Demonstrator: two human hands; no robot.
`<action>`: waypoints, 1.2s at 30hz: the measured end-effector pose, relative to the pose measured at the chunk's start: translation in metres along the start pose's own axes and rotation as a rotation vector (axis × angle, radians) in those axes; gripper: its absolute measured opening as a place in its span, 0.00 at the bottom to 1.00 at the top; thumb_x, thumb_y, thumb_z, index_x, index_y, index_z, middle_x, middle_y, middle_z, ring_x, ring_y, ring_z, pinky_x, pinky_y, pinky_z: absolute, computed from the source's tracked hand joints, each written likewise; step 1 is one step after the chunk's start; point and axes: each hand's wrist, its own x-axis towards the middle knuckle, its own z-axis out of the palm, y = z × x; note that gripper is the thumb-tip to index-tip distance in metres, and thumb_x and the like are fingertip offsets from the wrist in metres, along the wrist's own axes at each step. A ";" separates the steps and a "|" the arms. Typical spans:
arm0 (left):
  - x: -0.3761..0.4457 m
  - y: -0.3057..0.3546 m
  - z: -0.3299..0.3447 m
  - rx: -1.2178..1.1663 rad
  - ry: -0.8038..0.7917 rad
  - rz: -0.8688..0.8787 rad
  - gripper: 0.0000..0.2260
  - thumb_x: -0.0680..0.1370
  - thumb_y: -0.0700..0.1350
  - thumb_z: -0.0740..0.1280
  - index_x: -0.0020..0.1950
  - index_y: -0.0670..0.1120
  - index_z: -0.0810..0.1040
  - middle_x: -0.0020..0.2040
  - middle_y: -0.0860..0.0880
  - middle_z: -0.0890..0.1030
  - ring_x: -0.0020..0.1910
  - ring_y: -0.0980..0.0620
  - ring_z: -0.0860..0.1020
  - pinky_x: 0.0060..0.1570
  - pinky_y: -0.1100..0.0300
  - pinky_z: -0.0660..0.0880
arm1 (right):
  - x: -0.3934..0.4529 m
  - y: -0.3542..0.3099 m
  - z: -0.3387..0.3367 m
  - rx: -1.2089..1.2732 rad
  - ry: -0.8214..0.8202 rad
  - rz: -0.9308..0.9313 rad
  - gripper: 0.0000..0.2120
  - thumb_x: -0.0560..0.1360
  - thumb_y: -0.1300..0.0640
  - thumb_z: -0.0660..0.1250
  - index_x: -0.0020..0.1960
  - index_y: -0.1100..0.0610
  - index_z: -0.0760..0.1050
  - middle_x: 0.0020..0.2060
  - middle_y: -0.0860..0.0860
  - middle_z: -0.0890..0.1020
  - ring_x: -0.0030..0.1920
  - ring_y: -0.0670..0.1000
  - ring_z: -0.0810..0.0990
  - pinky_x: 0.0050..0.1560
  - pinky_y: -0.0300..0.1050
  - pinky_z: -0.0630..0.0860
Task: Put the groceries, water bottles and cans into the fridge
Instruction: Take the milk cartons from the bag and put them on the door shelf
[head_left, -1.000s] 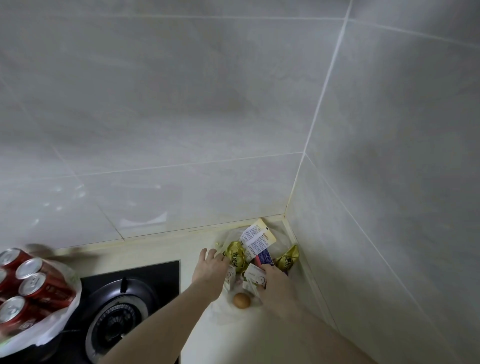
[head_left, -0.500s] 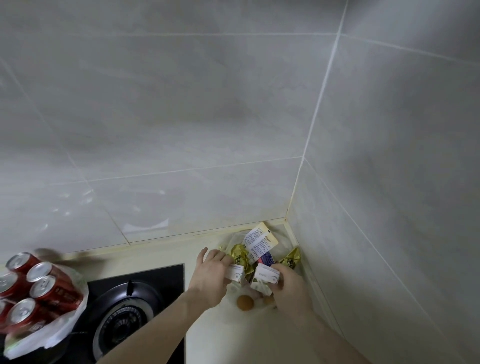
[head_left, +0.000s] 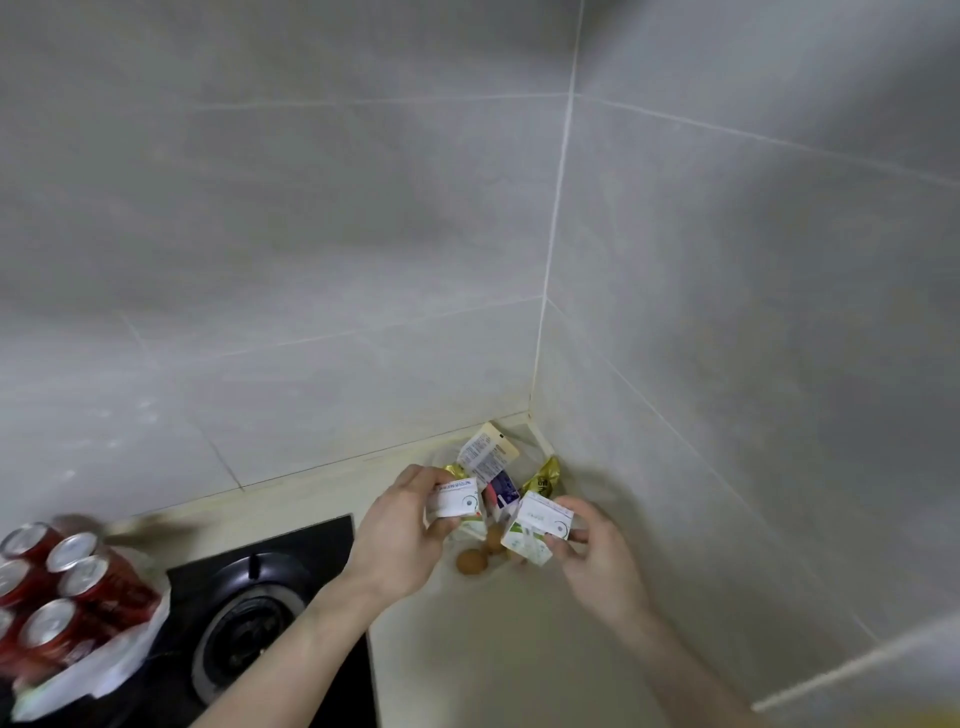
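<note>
At the counter corner we see two hands, each pinching one small white carton. Left hand has thumb and fingers curled round the left carton; right hand grips the right carton by its lower right end, fingers curled. Both cartons are lifted just above the pile, apart from each other.

Pile in the corner, counted: one cream pack with a printed label, leaning toward the wall; one purple pack between the cartons, mostly covered; two gold wrappers, one clear by the right wall, the other only a sliver behind the left carton. Two brown eggs: one in full view on the counter, one half hidden under the cartons. A third may sit behind the right carton; we cannot tell.

Far left, red cans in a white bag resting on the stove: we count six tops, more cut off by the edge, all blurred. One burner shows. Print on the cartons is unreadable.
</note>
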 end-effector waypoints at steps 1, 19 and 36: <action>-0.008 0.002 -0.005 -0.003 -0.017 0.006 0.16 0.76 0.46 0.73 0.62 0.55 0.76 0.55 0.62 0.75 0.51 0.59 0.76 0.48 0.65 0.71 | -0.013 -0.003 -0.003 -0.012 0.032 0.016 0.25 0.76 0.61 0.73 0.53 0.30 0.72 0.50 0.34 0.83 0.50 0.35 0.83 0.52 0.39 0.82; -0.091 0.028 -0.045 -0.119 -0.281 0.302 0.18 0.76 0.48 0.74 0.59 0.65 0.73 0.55 0.68 0.75 0.52 0.65 0.76 0.48 0.67 0.72 | -0.216 -0.076 -0.043 -0.042 0.291 0.235 0.17 0.78 0.55 0.73 0.64 0.42 0.75 0.51 0.33 0.80 0.44 0.28 0.79 0.43 0.26 0.74; -0.213 0.255 0.030 -0.357 -0.736 0.759 0.16 0.75 0.49 0.76 0.60 0.61 0.77 0.57 0.62 0.78 0.49 0.66 0.80 0.50 0.59 0.79 | -0.510 -0.071 -0.158 -0.075 0.845 0.527 0.17 0.78 0.51 0.72 0.64 0.39 0.75 0.58 0.32 0.79 0.51 0.36 0.81 0.46 0.37 0.78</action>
